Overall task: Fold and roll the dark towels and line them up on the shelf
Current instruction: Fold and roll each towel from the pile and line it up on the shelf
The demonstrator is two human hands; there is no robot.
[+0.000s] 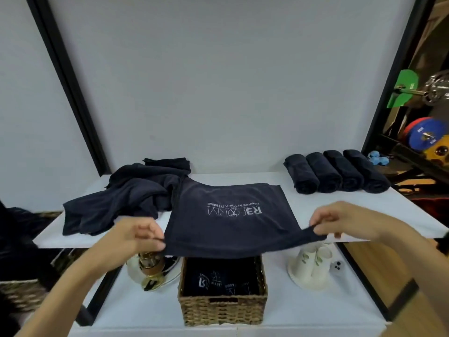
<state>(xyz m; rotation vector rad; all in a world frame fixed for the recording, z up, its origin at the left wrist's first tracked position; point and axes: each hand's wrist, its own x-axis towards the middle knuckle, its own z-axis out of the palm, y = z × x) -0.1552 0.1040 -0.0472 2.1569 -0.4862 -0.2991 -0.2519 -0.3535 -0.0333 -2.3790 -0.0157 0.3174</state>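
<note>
Over shelf edge: left hand, right hand pinch towel corners; basket contents half hidden.

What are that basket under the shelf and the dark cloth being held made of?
The basket looks like woven wicker or seagrass: brown, matte twisted strands in rows. The cloth, pinched by the left hand and right hand, seems soft matte terry or cotton, with a stitched hem and pale printed logo.
</note>
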